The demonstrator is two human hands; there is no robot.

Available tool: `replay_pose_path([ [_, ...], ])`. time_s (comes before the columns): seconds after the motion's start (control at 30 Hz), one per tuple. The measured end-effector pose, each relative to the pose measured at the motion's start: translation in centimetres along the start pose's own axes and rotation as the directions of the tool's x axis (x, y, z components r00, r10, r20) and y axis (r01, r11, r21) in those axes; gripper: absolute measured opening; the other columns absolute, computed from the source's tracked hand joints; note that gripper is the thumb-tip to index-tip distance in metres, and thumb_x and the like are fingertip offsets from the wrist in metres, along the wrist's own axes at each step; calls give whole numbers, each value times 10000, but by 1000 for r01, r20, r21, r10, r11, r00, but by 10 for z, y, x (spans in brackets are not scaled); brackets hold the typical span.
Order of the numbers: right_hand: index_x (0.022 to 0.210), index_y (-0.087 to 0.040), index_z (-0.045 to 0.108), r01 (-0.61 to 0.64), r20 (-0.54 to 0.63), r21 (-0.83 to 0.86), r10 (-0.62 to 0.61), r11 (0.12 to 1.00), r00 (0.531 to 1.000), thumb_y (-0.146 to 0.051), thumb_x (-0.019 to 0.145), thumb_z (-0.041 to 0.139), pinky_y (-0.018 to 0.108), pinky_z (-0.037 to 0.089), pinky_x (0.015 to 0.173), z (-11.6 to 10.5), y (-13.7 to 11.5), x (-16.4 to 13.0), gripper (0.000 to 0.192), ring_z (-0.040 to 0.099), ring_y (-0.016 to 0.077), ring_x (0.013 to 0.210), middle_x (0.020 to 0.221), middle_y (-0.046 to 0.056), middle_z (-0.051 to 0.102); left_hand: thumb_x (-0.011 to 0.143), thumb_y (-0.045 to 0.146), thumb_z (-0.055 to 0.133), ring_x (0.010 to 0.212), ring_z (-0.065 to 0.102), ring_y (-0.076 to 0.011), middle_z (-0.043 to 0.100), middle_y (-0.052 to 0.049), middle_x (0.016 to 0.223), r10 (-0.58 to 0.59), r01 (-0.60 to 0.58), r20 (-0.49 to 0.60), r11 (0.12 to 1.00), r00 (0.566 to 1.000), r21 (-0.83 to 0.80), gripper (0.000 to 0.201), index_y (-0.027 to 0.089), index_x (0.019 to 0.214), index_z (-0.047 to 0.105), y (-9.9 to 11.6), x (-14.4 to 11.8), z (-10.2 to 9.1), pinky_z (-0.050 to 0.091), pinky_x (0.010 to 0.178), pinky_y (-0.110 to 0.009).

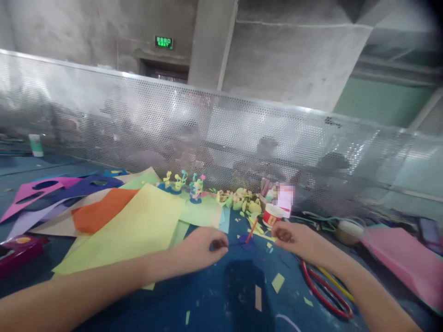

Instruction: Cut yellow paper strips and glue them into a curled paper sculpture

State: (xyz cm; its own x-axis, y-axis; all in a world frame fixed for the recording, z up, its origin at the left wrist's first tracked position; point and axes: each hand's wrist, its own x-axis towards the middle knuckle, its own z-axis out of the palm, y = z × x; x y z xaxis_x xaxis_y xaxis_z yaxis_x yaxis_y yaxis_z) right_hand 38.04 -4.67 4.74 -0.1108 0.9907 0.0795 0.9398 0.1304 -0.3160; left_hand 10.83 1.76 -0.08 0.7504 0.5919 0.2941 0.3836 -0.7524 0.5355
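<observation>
At the lower centre of the frame the left hand has its fingertips pinched together at a small blue paper piece on the blue table. Just right of it, the right hand is curled shut, though what it grips is unclear. An orange stick stands tilted between them. A red-and-white cup sits behind, and yellow paper lies at centre left.

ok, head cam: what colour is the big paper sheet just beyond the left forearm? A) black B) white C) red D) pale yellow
D: the large sheet lying on the blue table past the left hand is pale yellow, with an orange sheet beside it.
</observation>
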Motion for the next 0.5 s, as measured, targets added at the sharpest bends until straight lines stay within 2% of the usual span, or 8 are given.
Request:
replay_pose_path([
  [0.03, 783, -186, 580, -19, 18, -30, 19, 999, 1000, -253, 715, 520, 276, 439, 673, 3, 10, 2, 113, 587, 170, 698, 748, 31, 636, 763, 305, 487, 709, 546, -153, 625, -8, 772, 10, -11, 26, 1000, 1000, 24, 165, 217, 815, 617, 3, 0, -10, 412, 636, -252],
  [0.13, 770, -172, 602, -57, 48, -97, 62, 994, 997, -235, 689, 537, 287, 432, 689, 15, 35, 10, 122, 581, 182, 718, 759, 47, 638, 747, 395, 508, 744, 543, -186, 607, -32, 798, 3, -58, 199, 961, 980, 271, 230, 212, 836, 614, 5, -4, -42, 401, 663, -285],
  [0.27, 731, -173, 608, -82, 71, -100, 89, 992, 994, -188, 655, 552, 275, 434, 672, 27, 56, 16, 96, 581, 176, 694, 729, 44, 640, 655, 458, 590, 801, 546, -250, 597, -72, 847, -191, 4, 331, 871, 924, 492, 383, 216, 951, 592, -2, -23, -78, 403, 670, -325],
  [0.37, 724, -167, 601, -88, 79, -93, 95, 992, 992, -164, 644, 542, 274, 437, 662, 31, 63, 17, 99, 588, 177, 684, 721, 51, 644, 560, 414, 674, 886, 526, -292, 574, -101, 939, -306, 49, 352, 812, 885, 582, 556, 236, 1072, 548, -10, -41, -90, 407, 701, -347],
  [0.47, 710, -167, 591, -94, 94, -84, 102, 992, 990, -168, 648, 530, 274, 442, 648, 35, 69, 18, 87, 593, 178, 671, 705, 52, 645, 495, 368, 716, 926, 512, -310, 554, -107, 988, -399, 119, 352, 787, 846, 605, 678, 280, 1135, 510, -21, -59, -93, 417, 699, -353],
  [0.5, 707, -171, 589, -95, 104, -80, 103, 992, 989, -175, 650, 530, 271, 444, 644, 36, 71, 18, 82, 594, 176, 668, 699, 47, 644, 476, 364, 725, 919, 516, -308, 555, -102, 982, -408, 137, 340, 786, 847, 602, 701, 292, 1139, 507, -25, -65, -92, 421, 693, -349],
])
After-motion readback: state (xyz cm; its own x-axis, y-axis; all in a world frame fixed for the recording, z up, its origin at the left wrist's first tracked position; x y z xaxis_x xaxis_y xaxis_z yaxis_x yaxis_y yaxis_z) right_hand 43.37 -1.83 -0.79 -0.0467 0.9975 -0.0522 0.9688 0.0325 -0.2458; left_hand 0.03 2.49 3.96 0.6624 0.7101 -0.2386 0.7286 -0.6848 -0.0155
